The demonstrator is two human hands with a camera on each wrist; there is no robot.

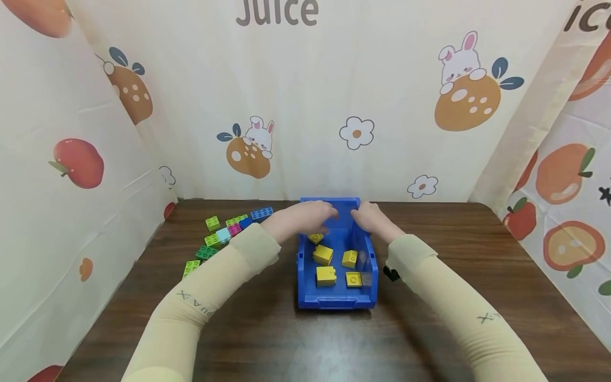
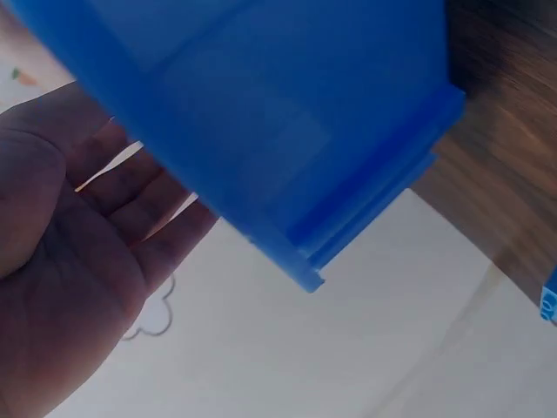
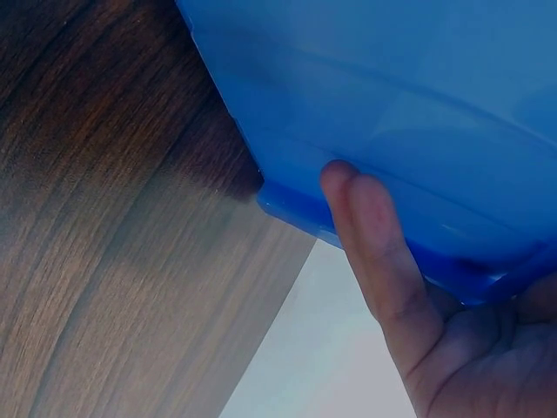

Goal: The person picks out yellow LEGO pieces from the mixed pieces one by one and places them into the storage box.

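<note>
A blue plastic storage bin stands on the table with several yellow toy building bricks inside. My left hand hovers over the bin's left side near the back, its fingers loosely bent with nothing between them. In the left wrist view, the palm of that hand faces the bin wall. At the back right, my right hand holds the bin's rim. The right wrist view has its fingers lying along the outside of the wall; its thumb is mostly hidden there.
Left of the bin lies a loose group of green, blue, pink and light-blue bricks, partly behind the left sleeve. A patterned curtain hangs behind the wooden table. A small black object shows by the right cuff.
</note>
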